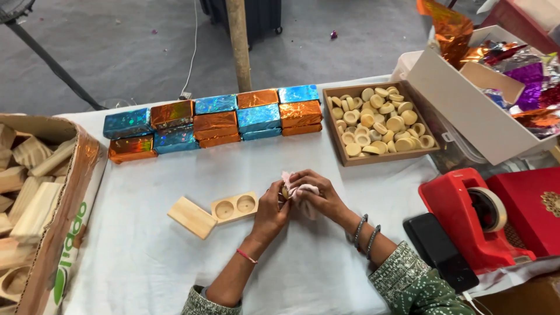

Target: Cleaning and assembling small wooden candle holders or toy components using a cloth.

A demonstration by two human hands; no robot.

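Note:
My left hand (270, 209) and my right hand (318, 197) meet at the middle of the white table. Between them they hold a small pale round piece (285, 191), and my right hand presses a pink cloth (296, 188) against it. Just left of my hands lies a wooden block with two round hollows (234, 207). A plain wooden block (192, 217) lies beside it, further left. A wooden tray (342, 154) heaped with several more pale round pieces (379, 121) stands behind my right hand.
Rows of blocks wrapped in shiny blue and orange foil (214, 123) line the back. A cardboard box of wooden blocks (69, 198) stands left. On the right are a red tape dispenser (475, 219), a black phone (440, 251), a red box (534, 207) and a white box of foil sheets (466, 99).

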